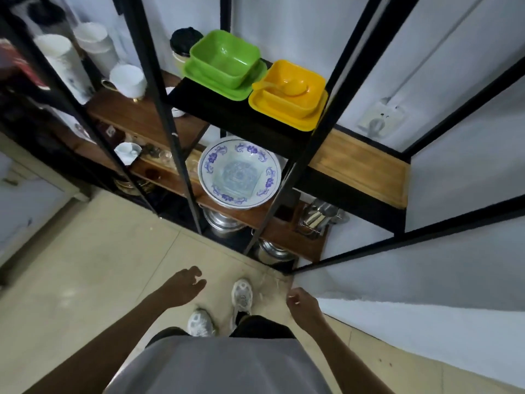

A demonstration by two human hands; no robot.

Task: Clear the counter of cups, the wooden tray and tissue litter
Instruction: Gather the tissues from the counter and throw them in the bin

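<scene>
Both hands hang empty at the lower centre of the frame: left hand (184, 288) loosely open, right hand (302, 305) with fingers loosely curled, nothing held. A wooden tray (366, 169) rests on a shelf of the rack (167, 115) at centre right, well above and apart from both hands. Judged stiff and light, not fragile; best gripped by its raised long edges. White cups (129, 79) stand at upper left. The counter and tissue litter are out of view

Green bowl (225, 59) and yellow bowl (292, 88): glossy plastic. Patterned bowl (238, 172): glazed ceramic. Shelf boards (360, 166): wood. Frame (167, 115): matt black metal. Pots (223, 221): shiny metal.
</scene>
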